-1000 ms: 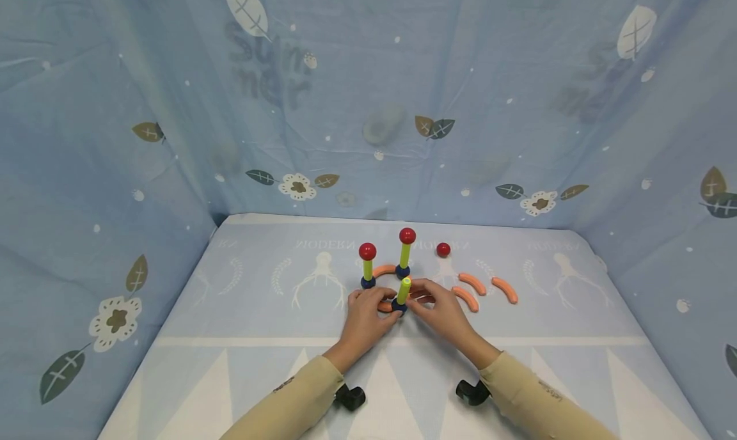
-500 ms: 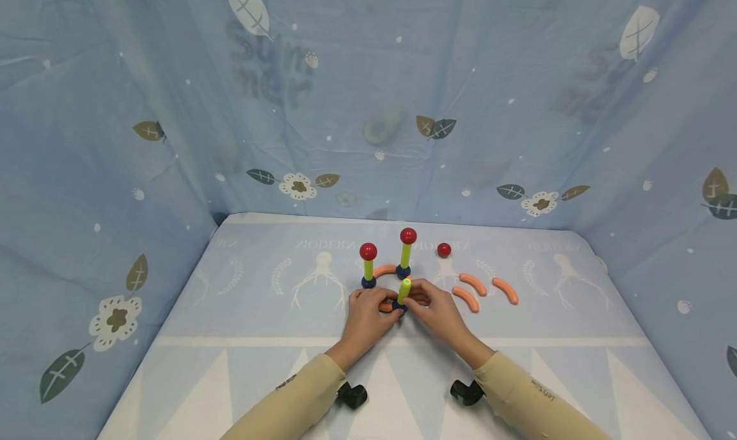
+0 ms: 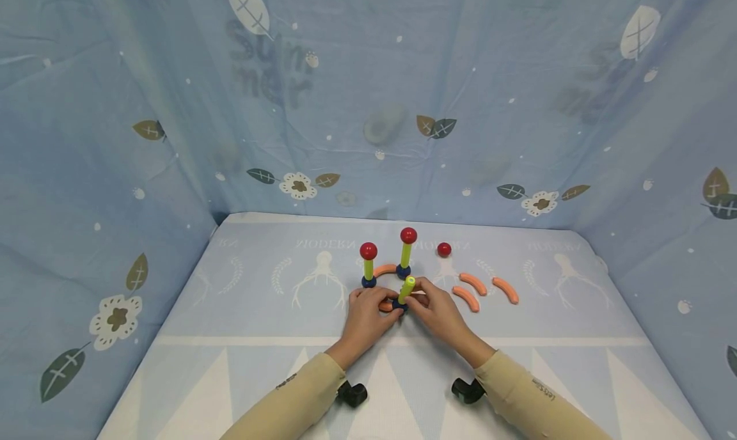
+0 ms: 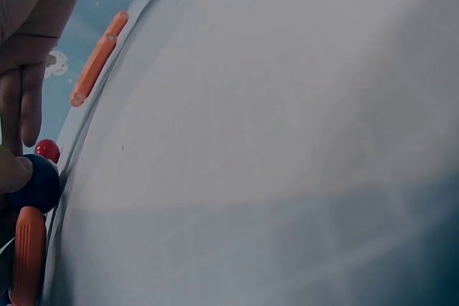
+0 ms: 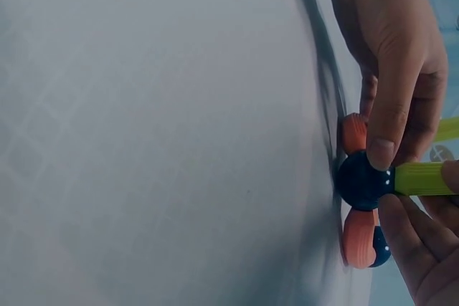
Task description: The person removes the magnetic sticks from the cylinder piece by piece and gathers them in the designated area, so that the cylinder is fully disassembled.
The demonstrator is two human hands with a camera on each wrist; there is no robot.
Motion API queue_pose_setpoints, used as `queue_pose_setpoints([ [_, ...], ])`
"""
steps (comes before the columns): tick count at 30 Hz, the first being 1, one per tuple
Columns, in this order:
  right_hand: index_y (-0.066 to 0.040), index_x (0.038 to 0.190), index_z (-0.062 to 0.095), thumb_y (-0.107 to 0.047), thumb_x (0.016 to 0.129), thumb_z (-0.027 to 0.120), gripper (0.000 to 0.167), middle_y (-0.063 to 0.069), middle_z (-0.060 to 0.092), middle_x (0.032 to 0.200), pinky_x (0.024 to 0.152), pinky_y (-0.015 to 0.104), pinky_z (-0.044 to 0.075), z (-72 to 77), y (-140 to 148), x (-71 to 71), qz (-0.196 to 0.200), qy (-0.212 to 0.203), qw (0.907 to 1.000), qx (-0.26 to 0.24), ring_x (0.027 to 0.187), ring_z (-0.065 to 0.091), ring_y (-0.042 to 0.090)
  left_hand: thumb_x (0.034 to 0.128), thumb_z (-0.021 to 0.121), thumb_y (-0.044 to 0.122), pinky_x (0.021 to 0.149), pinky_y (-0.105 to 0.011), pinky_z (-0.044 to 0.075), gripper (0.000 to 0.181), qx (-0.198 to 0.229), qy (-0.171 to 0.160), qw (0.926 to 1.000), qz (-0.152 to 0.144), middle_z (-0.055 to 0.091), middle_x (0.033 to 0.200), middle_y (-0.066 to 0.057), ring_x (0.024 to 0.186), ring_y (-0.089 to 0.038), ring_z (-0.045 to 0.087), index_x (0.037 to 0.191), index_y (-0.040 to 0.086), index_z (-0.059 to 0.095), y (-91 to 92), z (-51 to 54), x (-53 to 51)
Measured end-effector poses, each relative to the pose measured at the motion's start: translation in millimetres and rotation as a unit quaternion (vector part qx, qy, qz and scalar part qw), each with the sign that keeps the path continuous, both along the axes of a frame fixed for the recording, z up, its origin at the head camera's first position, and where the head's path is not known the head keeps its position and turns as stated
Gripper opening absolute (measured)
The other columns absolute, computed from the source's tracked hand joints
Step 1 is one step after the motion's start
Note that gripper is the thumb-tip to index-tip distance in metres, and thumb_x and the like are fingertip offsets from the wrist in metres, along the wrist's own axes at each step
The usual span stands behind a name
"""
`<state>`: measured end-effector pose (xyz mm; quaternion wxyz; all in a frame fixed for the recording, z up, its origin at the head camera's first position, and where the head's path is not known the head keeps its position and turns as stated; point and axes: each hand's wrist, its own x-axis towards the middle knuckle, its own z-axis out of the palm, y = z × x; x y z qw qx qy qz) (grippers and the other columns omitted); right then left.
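In the head view, my left hand (image 3: 365, 318) pinches a dark blue ball (image 3: 400, 305), its thumb also showing on the ball (image 5: 364, 178) in the right wrist view. A yellow-green stick (image 3: 406, 290) rises from that ball, leaning right, and my right hand (image 3: 440, 312) holds it between thumb and fingers. Curved orange pieces join the ball on two sides (image 5: 358, 238). Behind stand two sticks topped with red balls (image 3: 368, 251) (image 3: 408, 236), on blue balls linked by an orange curve (image 3: 384, 270). My hands partly hide the front of the structure.
A loose red ball (image 3: 444, 249) lies behind my right hand. Three loose orange curved pieces (image 3: 473, 283) (image 3: 466, 298) (image 3: 505, 290) lie to its right. Black objects (image 3: 352, 395) (image 3: 468, 391) show beside both sleeves. A patterned blue curtain (image 3: 368, 94) surrounds the table's back and sides.
My right hand has shifted slightly left and now grips the stick, whose top has tipped a little to the right. My left hand has barely moved.
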<state>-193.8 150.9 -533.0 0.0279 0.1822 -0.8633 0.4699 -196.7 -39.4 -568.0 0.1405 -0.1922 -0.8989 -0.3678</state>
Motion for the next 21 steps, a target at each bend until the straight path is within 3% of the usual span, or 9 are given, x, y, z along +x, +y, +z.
queue_pose_setpoints([
  [9, -0.008, 0.125, 0.057, -0.015, 0.102, 0.063, 0.024, 0.017, 0.065, 0.123, 0.079, 0.034, 0.059, 12.1, 1, -1.0, -0.020, -0.048, 0.9981, -0.033, 0.090, 0.075, 0.024, 0.0861, 0.084, 0.029, 0.103, -0.050, 0.036, 0.027, -0.002, 0.002, 1.0000, 0.003, 0.073, 0.101, 0.007, 0.099, -0.014, 0.064, 0.109, 0.019, 0.075, -0.8, -0.4, 0.1],
  [16, -0.010, 0.117, 0.064, -0.019, 0.097, 0.072, 0.023, 0.004, 0.070, 0.106, 0.082, 0.033, 0.059, 0.6, 14, -0.9, -0.070, -0.037, 0.9967, 0.016, 0.095, 0.070, 0.018, 0.0856, 0.084, 0.028, 0.103, -0.051, 0.036, 0.026, 0.006, 0.007, 0.9999, -0.005, 0.073, 0.101, 0.005, 0.099, -0.015, 0.064, 0.108, 0.018, 0.075, -0.6, 0.3, 1.4],
  [21, -0.009, 0.115, 0.068, -0.017, 0.094, 0.075, 0.024, 0.003, 0.072, 0.101, 0.079, 0.033, 0.059, -2.6, 28, -3.2, -0.101, -0.038, 0.9932, 0.044, 0.090, 0.071, 0.017, 0.0849, 0.085, 0.028, 0.102, -0.051, 0.037, 0.026, 0.005, 0.012, 0.9999, -0.002, 0.073, 0.099, 0.006, 0.098, -0.015, 0.065, 0.107, 0.018, 0.075, 0.1, 0.6, 1.1],
])
